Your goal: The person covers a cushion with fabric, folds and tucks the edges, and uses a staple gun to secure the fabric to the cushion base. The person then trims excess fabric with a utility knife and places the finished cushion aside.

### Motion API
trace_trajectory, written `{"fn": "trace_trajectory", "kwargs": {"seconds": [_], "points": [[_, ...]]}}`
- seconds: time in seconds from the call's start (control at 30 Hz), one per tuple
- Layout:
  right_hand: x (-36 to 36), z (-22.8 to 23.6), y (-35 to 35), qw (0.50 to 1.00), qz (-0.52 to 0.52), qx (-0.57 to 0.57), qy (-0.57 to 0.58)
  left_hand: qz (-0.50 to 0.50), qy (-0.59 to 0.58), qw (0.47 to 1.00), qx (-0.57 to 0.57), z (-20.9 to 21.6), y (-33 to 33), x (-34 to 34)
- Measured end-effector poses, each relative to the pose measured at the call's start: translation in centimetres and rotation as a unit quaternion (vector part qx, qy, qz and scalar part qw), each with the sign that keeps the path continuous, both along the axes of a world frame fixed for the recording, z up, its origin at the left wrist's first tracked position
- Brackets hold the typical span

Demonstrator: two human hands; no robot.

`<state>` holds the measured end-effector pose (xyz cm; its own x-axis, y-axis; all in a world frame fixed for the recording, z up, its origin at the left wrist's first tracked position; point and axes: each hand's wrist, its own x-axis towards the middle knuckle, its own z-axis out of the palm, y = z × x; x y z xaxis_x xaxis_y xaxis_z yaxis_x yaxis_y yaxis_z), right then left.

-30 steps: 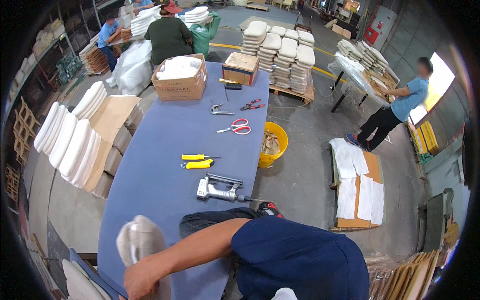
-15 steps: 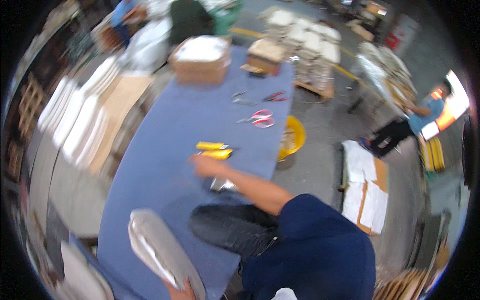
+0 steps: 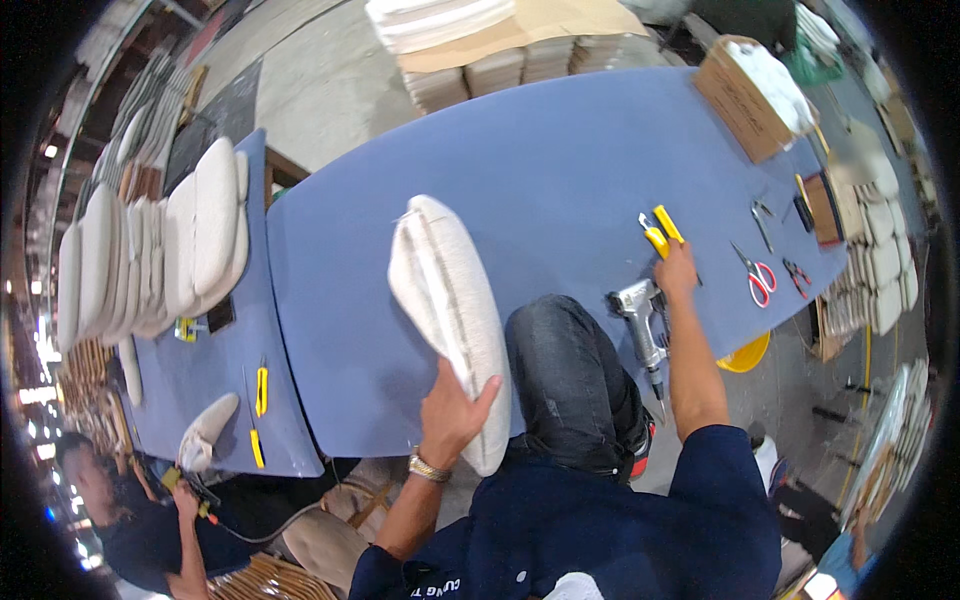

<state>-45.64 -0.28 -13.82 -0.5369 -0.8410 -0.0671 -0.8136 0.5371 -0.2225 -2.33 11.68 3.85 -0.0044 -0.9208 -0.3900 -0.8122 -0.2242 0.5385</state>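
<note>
Our left grip (image 3: pixel 455 410) grasps the cushion (image 3: pixel 462 310), which reaches ahead of it over the surface (image 3: pixel 345 250); our right grip (image 3: pixel 677 268) is at the yellow tools (image 3: pixel 656 241), though we cannot tell whether it is closed.

The cushion (image 3: pixel 478 320) wears a cream woven cloth, matt and faintly rough, with a smoother white strip (image 3: pixel 441 305) along its opening. The counter (image 3: pixel 380 160) has a dull blue covering that looks like cloth. The air-powered gun (image 3: pixel 637 304) is silvery metal with a soft shine. The cutter (image 3: pixel 655 239) and the screwdriver handle (image 3: pixel 667 222) look like smooth yellow plastic; the scissors (image 3: pixel 761 283) pair metal blades with plastic-looking grips. The box (image 3: pixel 742 112) is matt brown cardboard, the wristband (image 3: pixel 430 468) glossy gold-coloured metal, the trousers (image 3: pixel 560 360) faded denim.
</note>
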Motion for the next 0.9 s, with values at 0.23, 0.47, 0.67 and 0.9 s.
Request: {"fn": "trace_trajectory", "kwargs": {"seconds": [0.23,0.47,0.67,0.9], "points": [[0.0,3.8,-2.1,0.996,0.086,-0.020,-0.026,0.020,0.053,0.963,-0.264,-1.5,-3.9,-2.7],[9.2,8.6,-2.6,0.871,0.129,-0.219,-0.421,0.031,0.010,0.946,-0.324,-1.9,-14.2,-3.4],[19.8,15.8,-2.8,0.799,0.194,-0.074,-0.565,0.037,-0.029,0.938,-0.344,-2.4,-18.8,-3.1],[23.6,17.2,-6.1,0.870,0.238,-0.024,-0.431,0.124,0.147,0.929,-0.316,-4.0,-19.5,-2.7]]}}
